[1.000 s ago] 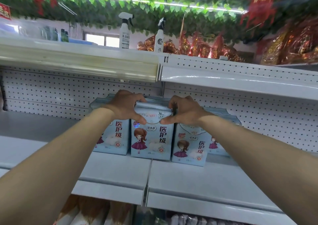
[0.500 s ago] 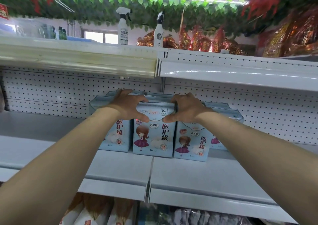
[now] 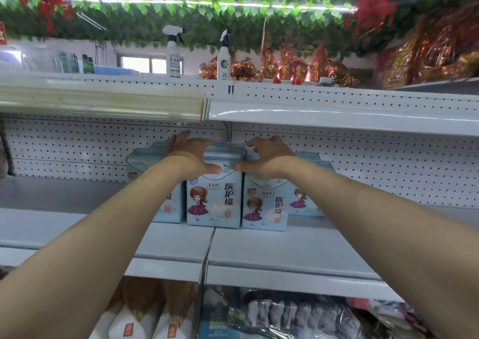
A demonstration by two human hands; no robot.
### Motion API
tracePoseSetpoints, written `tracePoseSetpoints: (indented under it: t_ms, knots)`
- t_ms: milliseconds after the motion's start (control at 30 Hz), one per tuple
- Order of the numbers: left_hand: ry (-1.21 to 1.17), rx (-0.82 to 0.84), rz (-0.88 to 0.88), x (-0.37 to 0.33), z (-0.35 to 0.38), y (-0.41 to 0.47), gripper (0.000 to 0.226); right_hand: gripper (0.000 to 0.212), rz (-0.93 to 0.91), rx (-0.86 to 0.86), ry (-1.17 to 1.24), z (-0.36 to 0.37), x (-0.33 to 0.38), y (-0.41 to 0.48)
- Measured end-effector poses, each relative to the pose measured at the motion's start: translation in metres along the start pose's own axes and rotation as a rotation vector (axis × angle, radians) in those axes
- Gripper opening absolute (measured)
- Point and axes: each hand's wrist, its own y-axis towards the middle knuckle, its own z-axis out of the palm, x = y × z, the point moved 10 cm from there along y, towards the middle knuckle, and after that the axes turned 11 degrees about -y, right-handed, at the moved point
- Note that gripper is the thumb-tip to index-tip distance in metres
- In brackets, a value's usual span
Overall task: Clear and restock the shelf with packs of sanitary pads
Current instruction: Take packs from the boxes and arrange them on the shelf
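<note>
Four light-blue packs of sanitary pads stand upright in a close row on the white shelf (image 3: 272, 248), against the pegboard back. The left hand (image 3: 190, 154) hovers over the top of the centre pack (image 3: 213, 201), fingers straight and spread, thumb at the pack's upper front. The right hand (image 3: 268, 157) mirrors it beside the right pack (image 3: 264, 210), fingers bent over the tops; whether they grip cannot be told.
</note>
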Motion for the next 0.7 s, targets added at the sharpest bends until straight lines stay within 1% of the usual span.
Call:
tracePoseSetpoints:
  t_ms: [133,233,300,433,533,700]
  knots:
    - [-0.031,-0.056,0.042,-0.049,-0.005,-0.016,0.079,0.081,0.037,-0.004,0.005,-0.017,-0.041,-0.024]
    - [-0.177,-0.025,0.119,-0.101,0.006,-0.035,0.069,0.08,0.064,-0.02,-0.003,-0.03,-0.081,-0.051]
    - [-0.166,-0.036,0.16,-0.14,0.013,-0.048,0.064,0.079,0.067,-0.031,0.004,-0.038,-0.111,-0.073]
    - [-0.164,-0.04,0.202,-0.208,0.037,-0.061,0.072,0.081,0.107,-0.023,0.0,-0.048,-0.182,-0.112]
    - [-0.216,0.003,0.213,-0.253,0.063,-0.069,0.07,0.078,0.162,-0.01,0.022,-0.052,-0.235,-0.142]
    - [-0.394,0.141,0.138,-0.31,0.126,-0.077,0.071,0.074,0.26,0.052,0.096,-0.033,-0.314,-0.189]
